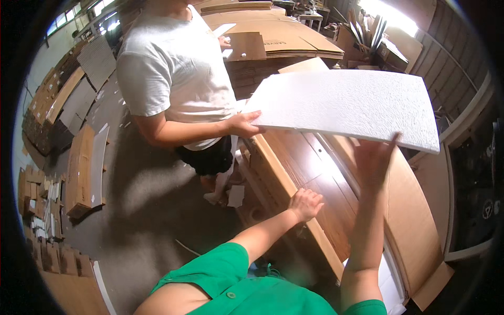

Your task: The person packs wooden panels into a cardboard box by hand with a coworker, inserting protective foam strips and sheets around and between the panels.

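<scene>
A large white foam sheet [346,102] is held up above a long open carton. My right hand [374,160] grips its lower edge near the right end, the thumb and fingers partly hidden in shadow. At the sheet's left end, a co-worker's hand [244,124] holds the same edge. My left hand [306,205] rests on the near rim of the carton [325,244], fingers extended over the side and nothing held in them. Inside the carton lie glossy brown wood panels [310,168] with a dark seam and small holes.
The co-worker in a white shirt [176,73] stands at the carton's far left. Flat cardboard stacks [294,34] rise behind. A carton flap [415,226] leans out on the right. Cardboard packs [79,168] lie on the grey floor at left. A scrap of white foam [236,196] lies near the co-worker's feet.
</scene>
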`<state>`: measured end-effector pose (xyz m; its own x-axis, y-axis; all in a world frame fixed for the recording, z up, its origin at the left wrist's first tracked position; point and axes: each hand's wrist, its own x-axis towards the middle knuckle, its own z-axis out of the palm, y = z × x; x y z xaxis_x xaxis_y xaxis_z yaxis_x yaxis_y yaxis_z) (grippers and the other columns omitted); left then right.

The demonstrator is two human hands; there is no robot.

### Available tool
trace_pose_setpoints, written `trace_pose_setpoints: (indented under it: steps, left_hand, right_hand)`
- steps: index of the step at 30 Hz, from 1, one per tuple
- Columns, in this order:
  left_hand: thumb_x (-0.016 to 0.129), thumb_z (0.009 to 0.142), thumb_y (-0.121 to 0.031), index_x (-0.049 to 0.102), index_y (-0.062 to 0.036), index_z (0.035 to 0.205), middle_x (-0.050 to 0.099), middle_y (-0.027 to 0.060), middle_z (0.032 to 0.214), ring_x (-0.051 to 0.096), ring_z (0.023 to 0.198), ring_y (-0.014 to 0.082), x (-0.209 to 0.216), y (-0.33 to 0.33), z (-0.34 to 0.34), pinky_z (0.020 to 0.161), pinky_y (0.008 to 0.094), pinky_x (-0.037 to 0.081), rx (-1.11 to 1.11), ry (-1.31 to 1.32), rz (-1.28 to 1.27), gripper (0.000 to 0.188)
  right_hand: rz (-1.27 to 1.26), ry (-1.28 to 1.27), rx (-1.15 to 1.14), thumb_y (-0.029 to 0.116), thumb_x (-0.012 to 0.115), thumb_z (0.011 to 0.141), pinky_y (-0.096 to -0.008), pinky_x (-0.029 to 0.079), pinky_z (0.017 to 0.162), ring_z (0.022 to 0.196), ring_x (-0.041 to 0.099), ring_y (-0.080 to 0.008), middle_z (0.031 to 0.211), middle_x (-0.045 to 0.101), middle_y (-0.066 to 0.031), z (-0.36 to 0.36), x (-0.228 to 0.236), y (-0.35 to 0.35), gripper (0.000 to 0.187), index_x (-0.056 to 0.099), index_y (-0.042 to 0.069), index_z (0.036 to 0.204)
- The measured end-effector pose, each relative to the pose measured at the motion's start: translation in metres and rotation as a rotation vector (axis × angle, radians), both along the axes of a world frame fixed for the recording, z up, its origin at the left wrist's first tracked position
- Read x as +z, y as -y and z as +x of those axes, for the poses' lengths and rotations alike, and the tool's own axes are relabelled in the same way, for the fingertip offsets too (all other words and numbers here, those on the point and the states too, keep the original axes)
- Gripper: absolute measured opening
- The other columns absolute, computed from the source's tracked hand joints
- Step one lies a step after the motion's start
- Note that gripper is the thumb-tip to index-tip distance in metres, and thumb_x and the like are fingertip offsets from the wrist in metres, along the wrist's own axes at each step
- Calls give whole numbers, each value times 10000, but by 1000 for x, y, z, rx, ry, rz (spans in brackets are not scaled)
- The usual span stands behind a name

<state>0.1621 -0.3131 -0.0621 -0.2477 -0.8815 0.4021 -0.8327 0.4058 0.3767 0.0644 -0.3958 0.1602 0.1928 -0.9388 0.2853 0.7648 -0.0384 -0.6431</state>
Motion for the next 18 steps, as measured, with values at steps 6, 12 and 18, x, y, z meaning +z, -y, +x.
trace_pose_setpoints:
  steps: [6, 12, 18]
  left_hand:
    - [543, 839, -336, 607, -149, 929, 632, 19, 865, 586, 861, 187, 1, -7, 0, 766, 348, 427, -38, -27, 3, 217]
    - [525, 795, -277, 593, -154, 795, 600, 63, 741, 577, 722, 276, 10, -7, 12, 663, 444, 435, -111, 6, -35, 140]
    - [589, 807, -351, 647, -158, 860, 656, 11, 871, 607, 872, 190, 1, 4, 15, 769, 365, 435, -65, 93, -57, 208]
  right_hand:
    - [8, -163, -564, 194, 602, 856, -397, 497, 848, 1055, 544, -216, 1126, 554, -102, -101, 30, -7, 411, 476, -12, 1188]
    - [290, -92, -593, 165, 647, 840, -252, 456, 615, 675, 523, -130, 815, 552, 9, -195, -43, -91, 257, 588, 96, 1080]
    - [576, 9, -918, 211, 665, 827, -287, 518, 807, 963, 600, -186, 1087, 619, -81, -382, -132, -312, 354, 563, 36, 1118]
